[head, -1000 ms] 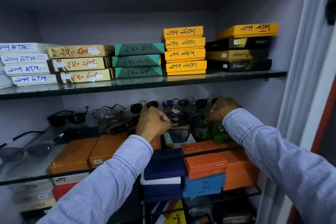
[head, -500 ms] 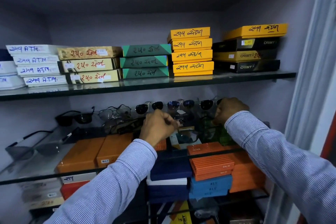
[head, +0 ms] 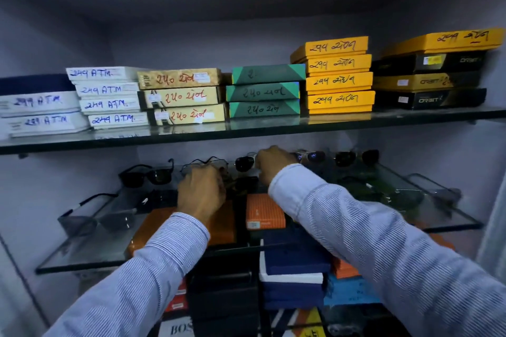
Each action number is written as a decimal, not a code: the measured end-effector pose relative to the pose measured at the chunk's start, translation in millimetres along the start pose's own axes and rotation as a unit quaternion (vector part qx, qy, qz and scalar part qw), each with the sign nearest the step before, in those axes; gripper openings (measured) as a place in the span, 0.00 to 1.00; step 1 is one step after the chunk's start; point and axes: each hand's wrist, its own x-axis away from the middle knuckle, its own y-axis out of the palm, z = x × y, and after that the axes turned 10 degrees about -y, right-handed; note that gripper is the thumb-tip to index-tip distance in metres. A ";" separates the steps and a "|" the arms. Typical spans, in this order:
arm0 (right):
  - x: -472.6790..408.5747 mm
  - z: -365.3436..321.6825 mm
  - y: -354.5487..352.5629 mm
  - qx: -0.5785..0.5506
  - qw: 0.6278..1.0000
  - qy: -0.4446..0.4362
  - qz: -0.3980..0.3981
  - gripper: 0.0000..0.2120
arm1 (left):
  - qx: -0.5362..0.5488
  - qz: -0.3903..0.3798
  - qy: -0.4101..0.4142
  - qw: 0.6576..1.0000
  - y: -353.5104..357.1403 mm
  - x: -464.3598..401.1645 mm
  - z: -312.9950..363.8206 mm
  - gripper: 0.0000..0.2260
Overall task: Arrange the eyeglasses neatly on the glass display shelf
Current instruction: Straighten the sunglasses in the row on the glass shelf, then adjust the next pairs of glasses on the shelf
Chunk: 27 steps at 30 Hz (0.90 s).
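Observation:
The lower glass display shelf [head: 82, 257] carries a back row of eyeglasses: black sunglasses [head: 147, 175], a wire-frame pair [head: 204, 163], a dark-lensed pair [head: 244, 163], a blue-lensed pair [head: 310, 156] and another dark pair [head: 356, 157]. My right hand [head: 273, 163] is closed on the dark-lensed pair and hides its right lens. My left hand [head: 201, 191] is curled just below the wire-frame pair, beside a dark pair [head: 243, 183] lying flat. Its fingertips are hidden. Grey sunglasses [head: 95, 216] lie at the shelf's left and green-tinted glasses [head: 383, 191] at the right.
Orange boxes [head: 264, 212] lie on the same shelf under my arms. The upper glass shelf [head: 246, 131] holds stacks of labelled white, tan, green, yellow and black boxes. More blue, white and orange boxes [head: 293, 273] are stacked below. Cabinet walls close in on both sides.
Both hands have moved left along the back row. My right hand left the rightmost dark pair and now grips the dark-lensed pair in the middle. My left hand shifted under the wire-frame pair.

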 end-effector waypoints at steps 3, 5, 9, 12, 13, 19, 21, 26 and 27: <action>-17.9 -16.3 8.0 0.027 0.996 -0.032 -0.076 0.19 | -0.024 0.011 0.008 1.000 5.7 -2.6 -2.9 0.10; -26.6 -21.9 14.3 0.060 0.993 -0.049 -0.092 0.20 | -0.025 0.009 0.010 1.000 9.5 -5.1 -5.8 0.11; -36.8 -21.8 25.5 0.046 0.994 -0.042 -0.094 0.21 | -0.016 -0.006 0.018 1.000 15.9 -9.4 -12.6 0.11; -39.9 -14.6 35.6 0.010 0.996 -0.051 -0.070 0.17 | -0.020 0.001 0.029 0.999 16.5 -10.6 -15.8 0.10; -40.2 -11.8 37.3 -0.001 0.997 -0.048 -0.065 0.15 | -0.016 0.002 0.035 0.999 16.6 -10.8 -15.7 0.10; -30.6 4.7 25.9 -0.055 0.998 -0.021 -0.033 0.13 | 0.014 -0.008 0.062 0.998 13.9 -9.4 -15.0 0.09; -21.0 12.1 18.9 -0.069 0.997 -0.016 -0.005 0.10 | 0.021 -0.012 0.080 0.997 9.7 -7.4 -12.8 0.10; 0.0 33.0 -2.1 -0.109 0.990 0.081 0.031 0.10 | 0.051 -0.021 0.094 0.994 -5.0 -2.4 -2.3 0.09; 3.9 37.5 -7.0 -0.119 0.987 0.106 0.024 0.10 | 0.068 -0.031 0.084 0.994 -8.1 -1.6 0.6 0.09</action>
